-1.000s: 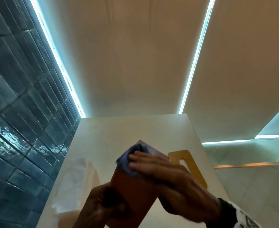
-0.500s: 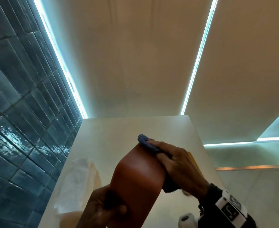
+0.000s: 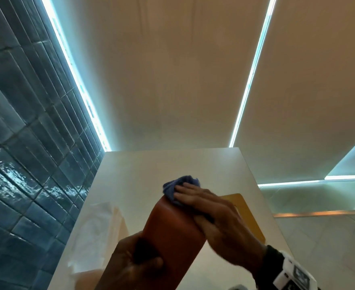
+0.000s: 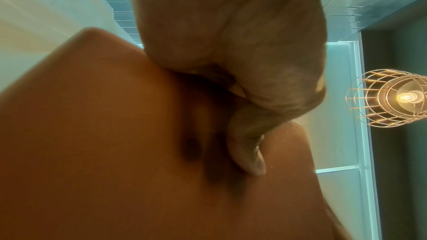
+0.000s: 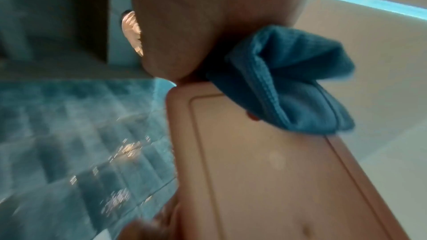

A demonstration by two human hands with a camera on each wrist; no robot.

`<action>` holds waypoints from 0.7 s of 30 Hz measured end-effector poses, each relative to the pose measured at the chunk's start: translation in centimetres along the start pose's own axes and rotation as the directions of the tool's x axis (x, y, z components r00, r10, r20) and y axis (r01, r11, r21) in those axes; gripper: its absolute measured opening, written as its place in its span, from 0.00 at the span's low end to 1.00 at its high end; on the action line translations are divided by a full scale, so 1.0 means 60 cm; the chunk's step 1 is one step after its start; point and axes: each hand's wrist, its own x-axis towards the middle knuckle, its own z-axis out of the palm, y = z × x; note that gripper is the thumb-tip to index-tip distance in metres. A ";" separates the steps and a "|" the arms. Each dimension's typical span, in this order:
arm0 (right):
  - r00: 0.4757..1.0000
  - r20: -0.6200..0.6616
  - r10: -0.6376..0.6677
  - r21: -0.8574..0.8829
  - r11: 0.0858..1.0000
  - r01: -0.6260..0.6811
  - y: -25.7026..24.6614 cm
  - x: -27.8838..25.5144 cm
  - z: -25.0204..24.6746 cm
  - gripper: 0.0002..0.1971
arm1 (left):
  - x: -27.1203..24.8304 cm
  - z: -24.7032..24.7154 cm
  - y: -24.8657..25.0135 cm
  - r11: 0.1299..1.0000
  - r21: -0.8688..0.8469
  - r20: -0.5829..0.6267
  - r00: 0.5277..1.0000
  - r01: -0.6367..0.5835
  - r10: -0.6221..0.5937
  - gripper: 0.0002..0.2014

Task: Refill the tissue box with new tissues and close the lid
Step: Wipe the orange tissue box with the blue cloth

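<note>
2 hands (image 3: 130,268); tissue box (image 3: 172,233) held between

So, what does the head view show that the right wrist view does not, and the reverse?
Head only: the yellow lid lying on the white top, and the wrapped tissues beside the tiled wall. Right wrist only: the recessed panel on the tissue box. Both: the right hand pressing the blue cloth on the tissue box.

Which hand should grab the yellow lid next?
Right, probably: the right hand lies just in front of the lid, though it presses the cloth and must set that down first. The left hand has its grip on the box.
</note>
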 end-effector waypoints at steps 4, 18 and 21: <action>0.947 0.130 -0.292 -0.014 0.955 0.297 -0.012 -0.013 0.006 0.23 | 0.003 0.000 0.000 0.998 -0.060 -0.019 1.000 -0.022 0.021 0.24; 0.864 0.309 -0.397 -0.446 0.742 0.500 0.062 -0.056 0.047 0.21 | 0.030 0.005 -0.001 0.917 -0.302 -0.077 0.952 0.260 -0.296 0.13; 0.830 0.414 -0.373 -0.447 0.711 0.543 0.072 -0.068 0.053 0.22 | 0.039 0.008 0.000 0.925 -0.271 -0.108 0.947 0.264 -0.302 0.15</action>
